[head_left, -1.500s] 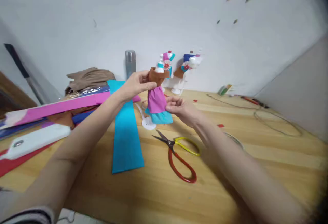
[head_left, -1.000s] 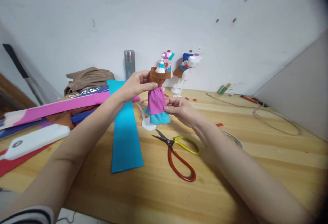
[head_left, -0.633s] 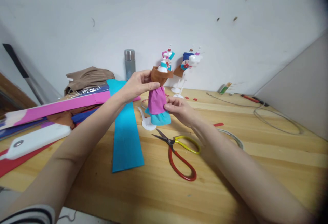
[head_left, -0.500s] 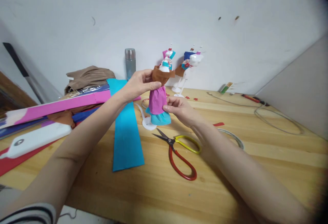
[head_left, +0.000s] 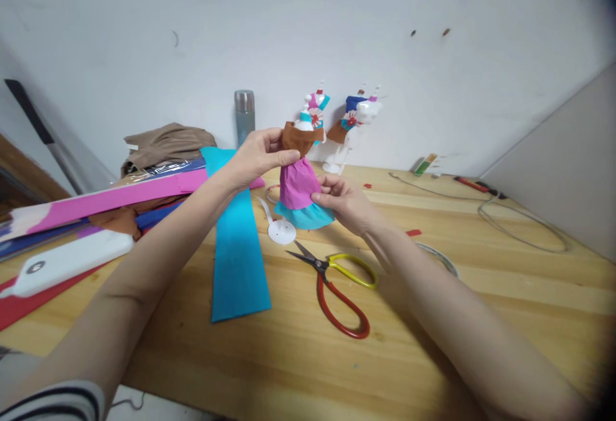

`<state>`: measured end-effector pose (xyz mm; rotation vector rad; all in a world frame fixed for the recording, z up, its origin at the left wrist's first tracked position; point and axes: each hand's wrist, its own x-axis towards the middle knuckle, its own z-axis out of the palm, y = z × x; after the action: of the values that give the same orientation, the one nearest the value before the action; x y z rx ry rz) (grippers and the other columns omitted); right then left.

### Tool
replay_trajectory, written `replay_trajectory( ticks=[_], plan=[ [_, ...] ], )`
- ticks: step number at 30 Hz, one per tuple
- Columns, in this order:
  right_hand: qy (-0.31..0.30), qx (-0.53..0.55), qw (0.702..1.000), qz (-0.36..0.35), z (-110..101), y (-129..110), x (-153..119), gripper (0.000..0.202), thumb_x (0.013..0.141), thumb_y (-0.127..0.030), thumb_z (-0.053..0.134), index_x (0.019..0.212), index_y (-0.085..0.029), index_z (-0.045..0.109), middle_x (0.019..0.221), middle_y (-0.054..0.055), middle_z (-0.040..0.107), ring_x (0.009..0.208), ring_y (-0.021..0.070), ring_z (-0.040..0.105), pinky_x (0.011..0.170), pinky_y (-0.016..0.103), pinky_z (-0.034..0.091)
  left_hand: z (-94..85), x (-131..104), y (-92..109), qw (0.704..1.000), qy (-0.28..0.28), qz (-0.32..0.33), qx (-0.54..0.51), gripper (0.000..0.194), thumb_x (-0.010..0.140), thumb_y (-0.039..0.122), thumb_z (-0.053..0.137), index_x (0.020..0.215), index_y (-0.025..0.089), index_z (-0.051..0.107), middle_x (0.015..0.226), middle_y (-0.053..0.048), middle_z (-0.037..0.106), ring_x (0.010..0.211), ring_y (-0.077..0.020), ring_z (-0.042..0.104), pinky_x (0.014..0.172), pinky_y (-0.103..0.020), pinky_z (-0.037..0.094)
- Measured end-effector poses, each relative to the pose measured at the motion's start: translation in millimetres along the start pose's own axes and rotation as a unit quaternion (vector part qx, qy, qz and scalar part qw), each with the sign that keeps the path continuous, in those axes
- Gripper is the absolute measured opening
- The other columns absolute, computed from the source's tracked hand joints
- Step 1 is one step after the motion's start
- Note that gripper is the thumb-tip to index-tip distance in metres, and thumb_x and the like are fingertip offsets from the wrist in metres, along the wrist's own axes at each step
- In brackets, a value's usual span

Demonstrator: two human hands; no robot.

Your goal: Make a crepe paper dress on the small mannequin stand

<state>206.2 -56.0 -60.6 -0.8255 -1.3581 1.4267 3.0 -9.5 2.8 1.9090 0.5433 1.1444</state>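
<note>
A small white doll form (head_left: 304,122) wears a brown top, a pink skirt (head_left: 299,183) and a flared light-blue hem (head_left: 305,215). My left hand (head_left: 264,154) pinches the brown top (head_left: 297,140) at the waist, thumb in front. At the skirt's right side, my right hand (head_left: 339,199) grips the pink and blue edge between thumb and fingers. A white round base (head_left: 282,231) with a curved stem shows below the hem. Open scissors (head_left: 320,266) with one yellow and one red handle lie in front of the doll form.
A blue strip (head_left: 240,267) and a stack of coloured sheets (head_left: 120,197) lie to the left, near a white glue gun-like object (head_left: 72,264). Behind stand a flask (head_left: 245,119) and dressed forms (head_left: 359,113). A wire (head_left: 520,235) lies at right.
The doll form has shifted slightly left and its skirt is pulled out to the right, the blue hem spreading wider. My right hand has moved a little up and right with the skirt edge.
</note>
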Motion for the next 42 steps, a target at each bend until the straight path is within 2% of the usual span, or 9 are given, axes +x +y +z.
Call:
replay_trajectory(
  ticks=[6, 12, 15, 21, 23, 30, 35, 39, 42],
  plan=[
    [-0.013, -0.008, 1.000, 0.003, -3.3, -4.3, -1.9, 0.031, 0.060, -0.030, 0.086, 0.087, -0.023, 0.072, 0.078, 0.000, 0.075, 0.066, 0.0152, 0.067, 0.065, 0.029, 0.054, -0.2, 1.8, -3.5, 1.000, 0.015, 0.001, -0.011, 0.040, 0.071, 0.038, 0.080, 0.101, 0.014, 0.071, 0.103, -0.005, 0.074, 0.106, -0.0288, 0.068, 0.096, -0.044, 0.053],
    [-0.128, -0.027, 0.991, 0.007, -4.4, -4.5, -3.2, 0.043, 0.060, -0.028, 0.087, 0.100, -0.022, 0.071, 0.084, 0.001, 0.076, 0.075, 0.0171, 0.071, 0.074, 0.031, 0.056, -0.8, 2.8, -5.4, 1.000, 0.023, -0.002, -0.012, 0.043, 0.070, 0.039, 0.079, 0.102, 0.012, 0.069, 0.103, -0.007, 0.073, 0.101, -0.0258, 0.068, 0.093, -0.040, 0.053],
    [-0.151, -0.031, 0.988, 0.006, -4.1, -2.2, -1.3, 0.041, 0.061, -0.023, 0.086, 0.099, -0.021, 0.071, 0.085, -0.001, 0.076, 0.072, 0.0150, 0.070, 0.075, 0.030, 0.056, -1.5, 2.0, -4.4, 1.000, 0.015, -0.007, -0.011, 0.045, 0.070, 0.041, 0.080, 0.102, 0.011, 0.069, 0.103, -0.008, 0.073, 0.100, -0.0251, 0.068, 0.092, -0.039, 0.053],
    [-0.053, -0.048, 0.997, -0.020, -4.0, -4.0, -0.9, 0.029, 0.057, -0.018, 0.083, 0.084, -0.021, 0.072, 0.076, -0.002, 0.073, 0.070, 0.0143, 0.065, 0.071, 0.029, 0.052, -3.9, 1.8, -3.8, 0.999, -0.013, -0.014, -0.032, 0.045, 0.070, 0.039, 0.080, 0.103, 0.011, 0.068, 0.103, -0.009, 0.074, 0.096, -0.0232, 0.069, 0.093, -0.039, 0.053],
    [-0.040, -0.050, 0.998, -0.016, -3.5, -6.0, -2.1, 0.027, 0.057, -0.017, 0.082, 0.081, -0.021, 0.072, 0.075, -0.002, 0.073, 0.068, 0.0143, 0.064, 0.069, 0.029, 0.051, -4.2, 2.1, -3.6, 0.999, -0.018, -0.014, -0.037, 0.044, 0.070, 0.037, 0.080, 0.103, 0.010, 0.068, 0.102, -0.008, 0.075, 0.095, -0.0225, 0.069, 0.091, -0.038, 0.053],
    [-0.037, -0.050, 0.998, -0.009, -5.6, -7.5, -2.0, 0.024, 0.056, -0.018, 0.081, 0.077, -0.022, 0.073, 0.070, -0.003, 0.072, 0.063, 0.0129, 0.062, 0.066, 0.029, 0.050, -3.7, 2.0, -2.5, 0.999, -0.021, -0.011, -0.027, 0.043, 0.071, 0.037, 0.078, 0.103, 0.010, 0.068, 0.104, -0.010, 0.074, 0.099, -0.0249, 0.069, 0.092, -0.040, 0.053],
    [-0.052, -0.059, 0.997, 0.013, -11.2, -14.3, -3.3, 0.027, 0.055, -0.018, 0.076, 0.081, -0.023, 0.076, 0.075, -0.001, 0.075, 0.067, 0.0163, 0.064, 0.068, 0.031, 0.051, -2.8, 1.7, -2.0, 0.999, -0.032, -0.010, -0.016, 0.049, 0.071, 0.040, 0.079, 0.108, 0.010, 0.068, 0.108, -0.012, 0.073, 0.107, -0.0277, 0.066, 0.095, -0.042, 0.053],
    [-0.070, -0.044, 0.995, 0.055, -10.2, -21.2, -6.9, 0.025, 0.056, -0.024, 0.075, 0.081, -0.023, 0.077, 0.077, 0.002, 0.075, 0.074, 0.0196, 0.066, 0.074, 0.034, 0.051, -1.7, 1.4, -0.9, 0.999, -0.027, -0.010, -0.015, 0.051, 0.070, 0.042, 0.079, 0.108, 0.010, 0.068, 0.108, -0.012, 0.072, 0.108, -0.0289, 0.067, 0.095, -0.042, 0.053],
    [-0.061, -0.049, 0.996, 0.044, -5.2, -24.3, -9.4, 0.021, 0.059, -0.032, 0.078, 0.078, -0.022, 0.077, 0.075, 0.001, 0.074, 0.071, 0.0178, 0.065, 0.073, 0.032, 0.051, -1.3, 1.3, -0.3, 1.000, -0.026, -0.009, -0.016, 0.051, 0.070, 0.041, 0.079, 0.108, 0.009, 0.068, 0.108, -0.013, 0.073, 0.106, -0.0282, 0.068, 0.094, -0.041, 0.053]
  ],
)
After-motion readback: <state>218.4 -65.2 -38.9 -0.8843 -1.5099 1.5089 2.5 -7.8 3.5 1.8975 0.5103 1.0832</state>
